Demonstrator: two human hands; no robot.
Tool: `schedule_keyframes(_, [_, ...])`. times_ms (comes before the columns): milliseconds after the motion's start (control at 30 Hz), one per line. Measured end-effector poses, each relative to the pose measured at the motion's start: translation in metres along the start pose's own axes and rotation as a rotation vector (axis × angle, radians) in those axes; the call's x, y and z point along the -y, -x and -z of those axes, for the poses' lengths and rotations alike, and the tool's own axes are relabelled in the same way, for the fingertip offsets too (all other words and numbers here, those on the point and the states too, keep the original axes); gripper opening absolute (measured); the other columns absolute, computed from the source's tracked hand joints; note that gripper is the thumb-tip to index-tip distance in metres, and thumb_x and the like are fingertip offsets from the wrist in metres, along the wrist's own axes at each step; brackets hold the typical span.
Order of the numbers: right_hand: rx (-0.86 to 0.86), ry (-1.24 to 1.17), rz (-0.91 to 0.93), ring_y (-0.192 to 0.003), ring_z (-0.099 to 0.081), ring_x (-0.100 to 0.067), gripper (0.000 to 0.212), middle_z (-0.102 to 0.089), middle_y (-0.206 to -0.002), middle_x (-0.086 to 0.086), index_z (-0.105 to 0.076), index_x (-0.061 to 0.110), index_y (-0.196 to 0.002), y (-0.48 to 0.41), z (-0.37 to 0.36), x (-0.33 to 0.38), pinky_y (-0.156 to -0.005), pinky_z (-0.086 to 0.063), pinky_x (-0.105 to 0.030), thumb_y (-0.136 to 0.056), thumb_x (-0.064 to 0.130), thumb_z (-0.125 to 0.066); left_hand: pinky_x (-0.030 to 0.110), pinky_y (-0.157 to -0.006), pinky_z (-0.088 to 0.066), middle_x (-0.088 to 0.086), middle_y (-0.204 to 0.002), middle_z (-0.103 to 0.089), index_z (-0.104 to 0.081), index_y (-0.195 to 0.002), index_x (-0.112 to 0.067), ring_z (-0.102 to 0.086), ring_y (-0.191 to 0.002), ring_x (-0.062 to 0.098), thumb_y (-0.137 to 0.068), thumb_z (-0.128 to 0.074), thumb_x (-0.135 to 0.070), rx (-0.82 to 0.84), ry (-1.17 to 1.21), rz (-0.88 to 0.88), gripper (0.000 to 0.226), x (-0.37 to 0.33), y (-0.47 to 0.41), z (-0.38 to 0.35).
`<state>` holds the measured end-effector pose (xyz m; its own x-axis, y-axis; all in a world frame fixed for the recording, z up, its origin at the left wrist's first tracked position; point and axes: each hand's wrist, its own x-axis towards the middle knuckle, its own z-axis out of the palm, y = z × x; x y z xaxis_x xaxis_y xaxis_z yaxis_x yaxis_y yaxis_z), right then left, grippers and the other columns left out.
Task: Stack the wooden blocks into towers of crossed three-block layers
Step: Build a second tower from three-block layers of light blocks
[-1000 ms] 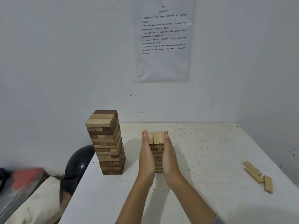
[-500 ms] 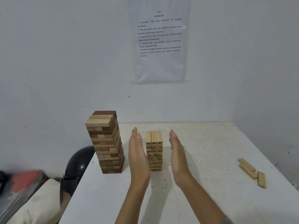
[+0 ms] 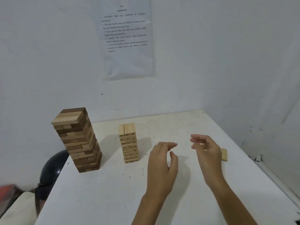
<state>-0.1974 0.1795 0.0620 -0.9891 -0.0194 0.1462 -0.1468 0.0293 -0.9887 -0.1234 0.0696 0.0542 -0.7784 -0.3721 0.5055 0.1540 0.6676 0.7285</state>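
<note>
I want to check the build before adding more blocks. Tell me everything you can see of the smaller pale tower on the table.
The small pale tower is built of light wooden blocks in crossed layers; its top layer shows three blocks side by side. Dark marks dot the side facing the camera. It stands upright on the white table, right of the taller brown tower. The left hand is nearest, not touching.

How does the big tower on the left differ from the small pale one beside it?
The left tower is taller and wider than the pale tower. The left tower mixes dark and light brown blocks; the pale tower is one light colour throughout. The left tower stands near the left edge of the table, the pale tower nearer its middle. Both stand upright in crossed layers.
</note>
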Motion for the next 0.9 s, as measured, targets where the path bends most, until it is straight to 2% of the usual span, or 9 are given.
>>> schedule_keyframes(133, [-0.074, 0.066, -0.031, -0.088, -0.064, -0.011, 0.031, -0.069, -0.103, 0.005, -0.071, 0.023, -0.087, -0.010, 0.037, -0.022, -0.076, -0.045, -0.017, -0.088, -0.004, -0.054, 0.015, -0.092, -0.039, -0.018, -0.106, -0.058, -0.062, -0.109, -0.024, -0.050, -0.103, -0.004, -0.090, -0.044, -0.018, 0.164, -0.051, -0.033, 0.027, 0.005, 0.000, -0.040])
schedule_keyframes(267, [-0.170, 0.187, -0.049, -0.074, -0.059, -0.003, 0.023, -0.069, -0.092, 0.006, -0.070, 0.023, -0.089, -0.027, 0.066, -0.045, -0.064, -0.042, -0.009, -0.089, 0.002, -0.060, 0.020, -0.095, -0.039, -0.008, -0.113, -0.061, -0.063, -0.114, -0.018, -0.052, -0.106, 0.006, -0.091, -0.047, -0.011, 0.311, -0.099, -0.111, 0.028, 0.006, -0.011, -0.074])
schedule_keyframes(367, [-0.130, 0.337, -0.059, -0.090, -0.059, -0.018, 0.033, -0.059, -0.110, -0.005, -0.063, 0.017, -0.117, -0.045, 0.082, -0.069, -0.078, -0.044, -0.021, -0.088, 0.001, -0.059, 0.023, -0.094, -0.038, 0.003, -0.119, -0.060, -0.060, -0.124, -0.011, -0.053, -0.110, 0.018, -0.091, -0.048, -0.005, 0.435, -0.180, -0.174, 0.036, 0.009, -0.023, -0.099])
schedule_keyframes(467, [-0.014, 0.583, 0.023, -0.100, -0.053, -0.027, 0.043, -0.046, -0.111, -0.005, -0.056, 0.014, -0.131, -0.058, 0.093, -0.088, -0.090, -0.046, -0.037, -0.090, 0.003, -0.058, 0.033, -0.078, -0.051, 0.012, -0.112, -0.063, -0.062, -0.120, -0.005, -0.061, -0.094, 0.029, -0.076, -0.048, 0.005, 0.490, -0.284, -0.257, 0.047, 0.014, -0.032, -0.124])
schedule_keyframes(533, [0.028, 0.703, 0.117, -0.100, -0.050, -0.028, 0.036, -0.044, -0.106, -0.005, -0.061, 0.012, -0.126, -0.063, 0.097, -0.096, -0.091, -0.045, -0.042, -0.091, 0.005, -0.057, 0.027, -0.069, -0.052, 0.007, -0.112, -0.065, -0.065, -0.114, -0.011, -0.064, -0.089, 0.026, -0.068, -0.040, 0.000, 0.503, -0.348, -0.265, 0.053, 0.021, -0.036, -0.137])
schedule_keyframes(600, [0.012, 0.768, 0.178, -0.094, -0.049, -0.027, 0.026, -0.045, -0.100, -0.004, -0.067, 0.011, -0.116, -0.064, 0.099, -0.098, -0.087, -0.046, -0.041, -0.092, 0.006, -0.058, 0.023, -0.069, -0.052, 0.002, -0.118, -0.064, -0.063, -0.116, -0.020, -0.064, -0.097, 0.021, -0.070, -0.033, -0.011, 0.520, -0.390, -0.313, 0.056, 0.026, -0.038, -0.146])
schedule_keyframes(767, [-0.121, 0.756, 0.280, -0.076, -0.056, -0.025, 0.017, -0.053, -0.089, -0.006, -0.067, 0.003, -0.094, -0.066, 0.099, -0.108, -0.069, -0.055, -0.045, -0.077, 0.006, -0.072, 0.024, -0.084, -0.048, -0.001, -0.128, -0.060, -0.053, -0.114, -0.030, -0.046, -0.118, 0.017, -0.085, -0.040, -0.028, 0.507, -0.348, -0.385, 0.032, 0.036, -0.037, -0.155])
schedule_keyframes(833, [-0.118, 0.758, 0.238, -0.075, -0.053, -0.020, 0.024, -0.053, -0.091, -0.009, -0.064, 0.006, -0.094, -0.067, 0.100, -0.108, -0.071, -0.053, -0.042, -0.074, 0.003, -0.076, 0.022, -0.091, -0.037, -0.003, -0.126, -0.061, -0.057, -0.103, -0.030, -0.051, -0.120, 0.017, -0.087, -0.041, -0.031, 0.474, -0.337, -0.389, 0.023, 0.040, -0.035, -0.158])
schedule_keyframes(900, [-0.110, 0.775, 0.217, -0.076, -0.053, -0.021, 0.025, -0.052, -0.093, -0.007, -0.063, 0.007, -0.098, -0.068, 0.101, -0.108, -0.072, -0.051, -0.040, -0.076, 0.000, -0.072, 0.022, -0.093, -0.038, -0.007, -0.118, -0.066, -0.060, -0.093, -0.029, -0.058, -0.118, 0.014, -0.088, -0.040, -0.035, 0.450, -0.353, -0.387, 0.021, 0.043, -0.034, -0.162])
